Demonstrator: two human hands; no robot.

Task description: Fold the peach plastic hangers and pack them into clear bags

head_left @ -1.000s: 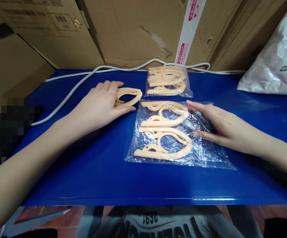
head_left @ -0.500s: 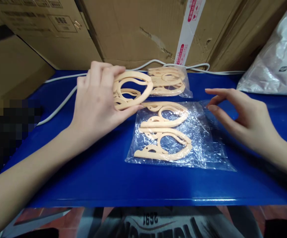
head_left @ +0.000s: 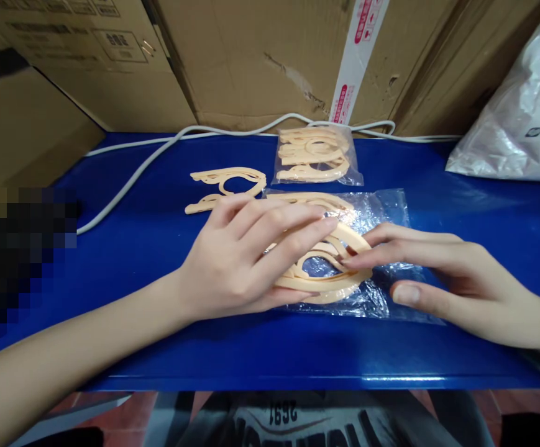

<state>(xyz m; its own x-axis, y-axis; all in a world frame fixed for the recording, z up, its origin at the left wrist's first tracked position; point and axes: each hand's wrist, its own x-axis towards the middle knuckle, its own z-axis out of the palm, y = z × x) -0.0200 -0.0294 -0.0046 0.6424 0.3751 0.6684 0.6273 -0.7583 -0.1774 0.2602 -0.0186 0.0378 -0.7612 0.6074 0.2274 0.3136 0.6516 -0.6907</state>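
Note:
My left hand [head_left: 251, 261] grips a cream plastic folding hanger [head_left: 353, 239] over a clear plastic bag [head_left: 398, 202], its fingers across the top and the thumb along the near side. Under the held hanger, more folded hangers lie at the bag, largely covered by my hand. At the hanger's rounded end, the fingertips of my right hand [head_left: 460, 279] touch it, with the thumb held apart. Beyond my left wrist, a loose folding hanger [head_left: 253, 176] rests on the blue table [head_left: 232, 354].
A second clear bag with folded hangers [head_left: 314, 152] lies farther back. A white cable [head_left: 143, 164] runs along the rear, before the cardboard boxes [head_left: 251, 62]. At the back right stands a whitish plastic package [head_left: 516, 124].
My left hand has brought its hanger right and down over the clear bag, uncovering the loose hanger behind. My right hand has come left and nearer, to the hanger's rounded end.

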